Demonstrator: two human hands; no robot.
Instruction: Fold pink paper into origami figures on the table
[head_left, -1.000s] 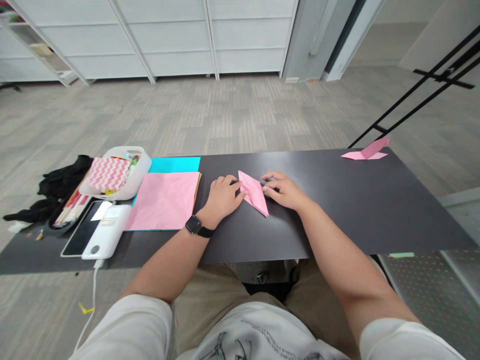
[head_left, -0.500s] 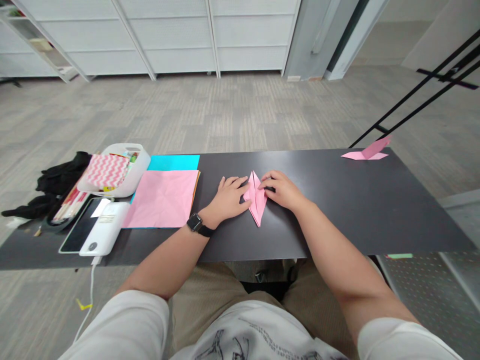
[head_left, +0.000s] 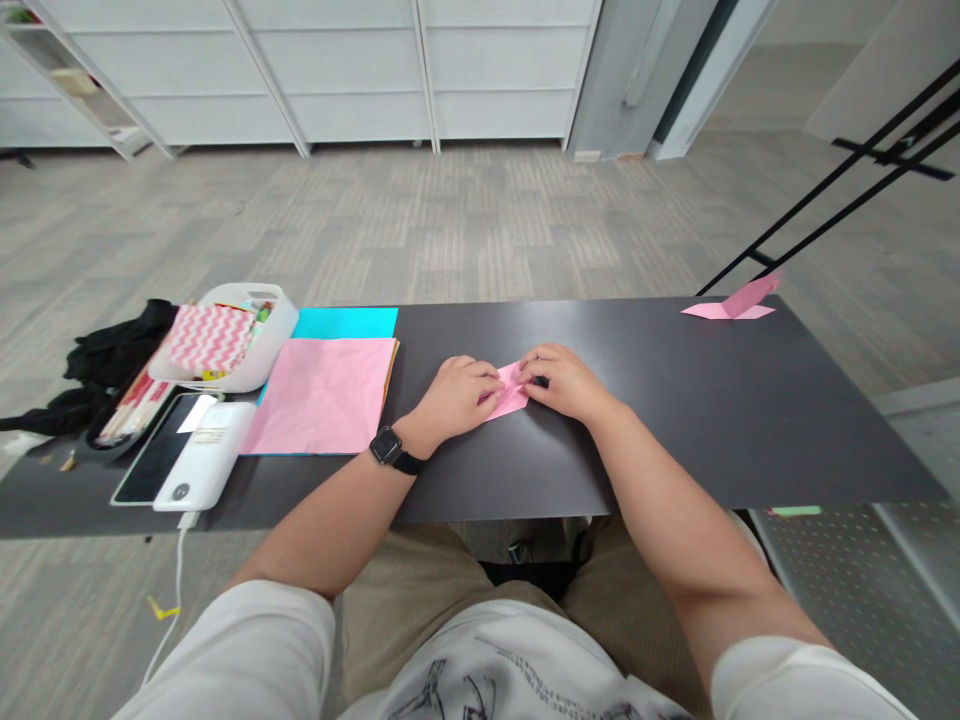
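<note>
A small folded pink paper (head_left: 510, 393) lies on the dark table (head_left: 675, 400) between my two hands. My left hand (head_left: 454, 395), a black watch on its wrist, rests curled on the paper's left side with fingertips pressing it. My right hand (head_left: 564, 380) presses the paper's right edge with bent fingers. Most of the paper is hidden under the fingers.
A pink sheet (head_left: 322, 395) lies on a stack of coloured sheets with cyan (head_left: 346, 323) showing, left of my hands. Further left stand a white tray (head_left: 229, 335), a phone (head_left: 154, 463) and a white power bank (head_left: 202, 458). A folded pink piece (head_left: 731, 303) sits far right.
The folded pink paper turned from slanting to pointing toward me, then was pressed down under both hands; much less of it shows now.
</note>
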